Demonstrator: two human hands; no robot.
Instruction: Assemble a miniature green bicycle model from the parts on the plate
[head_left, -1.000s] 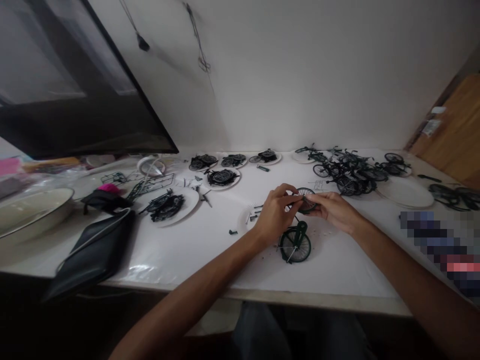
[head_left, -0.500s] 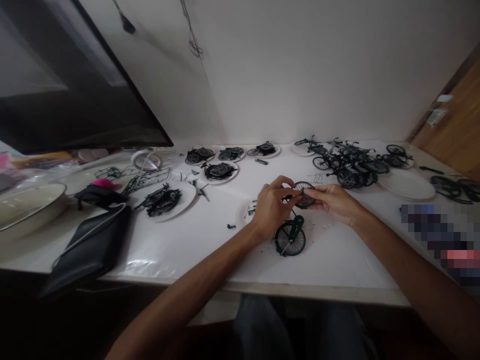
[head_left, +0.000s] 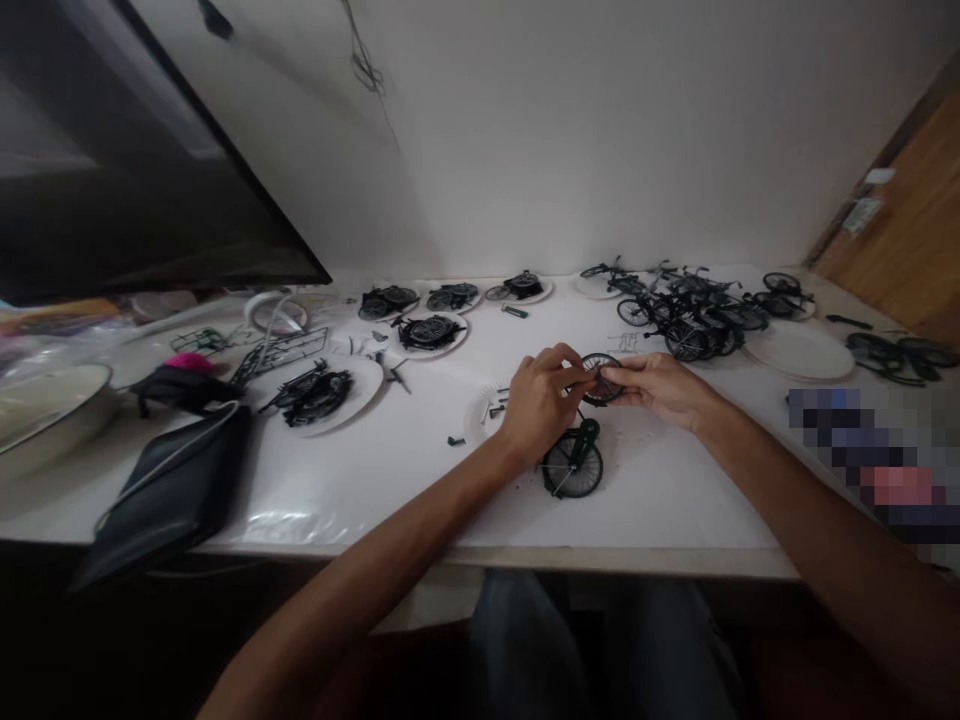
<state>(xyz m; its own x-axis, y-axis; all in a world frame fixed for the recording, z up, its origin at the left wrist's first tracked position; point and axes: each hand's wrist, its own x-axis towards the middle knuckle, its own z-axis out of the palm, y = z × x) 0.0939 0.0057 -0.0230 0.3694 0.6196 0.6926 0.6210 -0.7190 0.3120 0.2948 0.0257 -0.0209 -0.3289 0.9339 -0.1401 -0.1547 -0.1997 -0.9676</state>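
Note:
A dark green model bicycle stands between my hands, its near wheel (head_left: 576,472) low over the white tabletop. Its far wheel (head_left: 598,364) shows between my fingertips. My left hand (head_left: 541,400) is closed on the bicycle beside that wheel, covering much of the frame. From the other side, my right hand (head_left: 666,390) pinches the far wheel near its hub. What exactly lies between the fingertips is too small to make out. A white paper plate (head_left: 477,412) with small loose parts is partly hidden behind my left hand.
Several model bicycles (head_left: 690,318) are heaped at the back right, near stacked plates (head_left: 799,362). Plates of dark parts, such as one plate (head_left: 367,385), stand left and back. A black pouch (head_left: 176,480), an enamel basin (head_left: 56,420) and a screen (head_left: 150,150) occupy the left side.
The view has shifted slightly, so everything appears a little higher and further left. Both hands keep their hold on the model bicycle, with only small finger movement.

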